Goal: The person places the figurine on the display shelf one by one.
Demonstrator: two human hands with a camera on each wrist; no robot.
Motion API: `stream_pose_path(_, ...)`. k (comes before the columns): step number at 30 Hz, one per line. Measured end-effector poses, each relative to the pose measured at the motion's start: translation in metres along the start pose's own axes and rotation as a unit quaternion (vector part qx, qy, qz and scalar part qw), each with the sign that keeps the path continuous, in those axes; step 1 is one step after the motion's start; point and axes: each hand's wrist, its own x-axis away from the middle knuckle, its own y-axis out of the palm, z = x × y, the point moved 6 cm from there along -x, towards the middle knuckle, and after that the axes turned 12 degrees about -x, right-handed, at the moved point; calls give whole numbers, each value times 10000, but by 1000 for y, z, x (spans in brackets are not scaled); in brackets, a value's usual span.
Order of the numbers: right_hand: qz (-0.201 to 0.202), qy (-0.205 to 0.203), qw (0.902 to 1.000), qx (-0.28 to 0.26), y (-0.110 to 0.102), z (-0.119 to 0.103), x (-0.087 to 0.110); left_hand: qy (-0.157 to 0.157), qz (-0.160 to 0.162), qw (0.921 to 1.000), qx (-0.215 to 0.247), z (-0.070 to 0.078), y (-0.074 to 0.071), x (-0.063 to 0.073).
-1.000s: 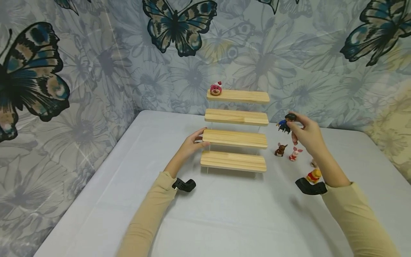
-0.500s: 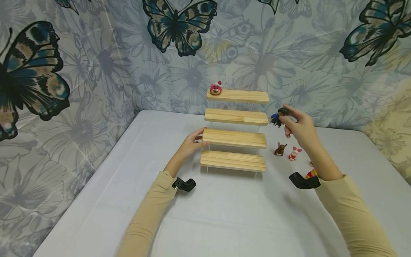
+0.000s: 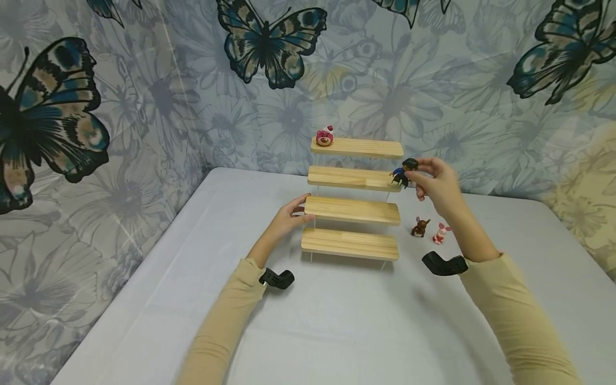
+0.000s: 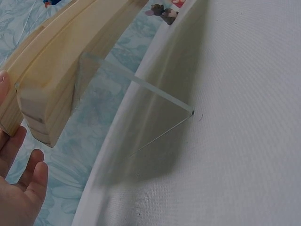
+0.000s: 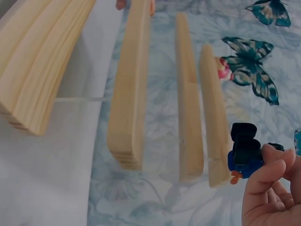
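On the white table (image 3: pixel 346 321), brown figure (image 3: pixel 420 227) and piglet (image 3: pixel 440 233) are waiting, left hand (image 3: pixel 286 219) gripping the rack (image 3: pixel 351 210), right hand (image 3: pixel 439 188) pinching a dark-blue figurine (image 3: pixel 399 175) at second-from-top shelf (image 3: pixel 346 177), right end (contact unclear), only pink bear (image 3: pixel 324 138) sitting up top.

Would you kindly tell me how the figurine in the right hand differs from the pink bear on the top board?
The dark figurine is black and blue, while the pink bear is mostly pink.
The dark figurine is pinched in the right hand, near the right end of the second-highest board; the pink bear rests unheld at the left end of the top board.
Both are small character figures.
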Motion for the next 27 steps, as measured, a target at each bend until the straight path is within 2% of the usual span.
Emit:
stream_pose_path(8,-67,-61,9999,84,8,-6,-10,-26,-17,10000,81,0,-1,0)
stream_pose_path(15,-231,22,9993,284,17,-13,-21,-65,-122,9999,33,26,-3,12)
stream_pose_path(20,-312,-51,9992,227,25,-17,-27,-106,-106,9999,-8,30,-4,14)
stream_pose_path(24,-353,-134,9991,178,34,-20,-31,-24,-100,9999,133,19,-3,8)
stream_pose_path(27,-379,-165,9991,-83,40,-20,-35,41,-95,9998,164,7,-1,2)
